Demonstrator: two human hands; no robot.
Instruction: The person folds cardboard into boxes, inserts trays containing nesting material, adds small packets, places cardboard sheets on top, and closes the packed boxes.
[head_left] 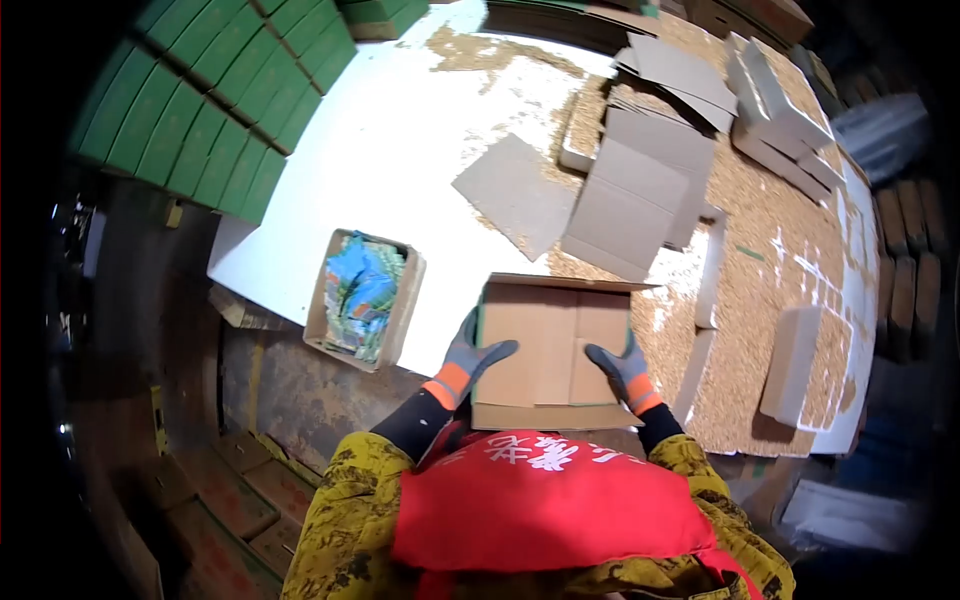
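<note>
An open cardboard box [527, 345] is in front of my body at the table's near edge, its brown inside facing up and flaps standing at the far and near sides. My left hand [472, 357], in a grey and orange work glove, grips its left wall with the thumb over the rim. On the opposite wall my right hand [624, 368], gloved alike, holds on the same way. The fingers of both hands are mostly hidden behind the box's sides. Just beyond the box lie flat cardboard sheets [628, 195] and a loose grey sheet [517, 194].
Left of the box stands a carton [412, 300] of blue and green printed packets. Green boxes [215, 100] are stacked at the far left of the white table [370, 130]. To the right, trays of brown grainy material [750, 360] and white foam-like blocks [793, 365] cover the surface.
</note>
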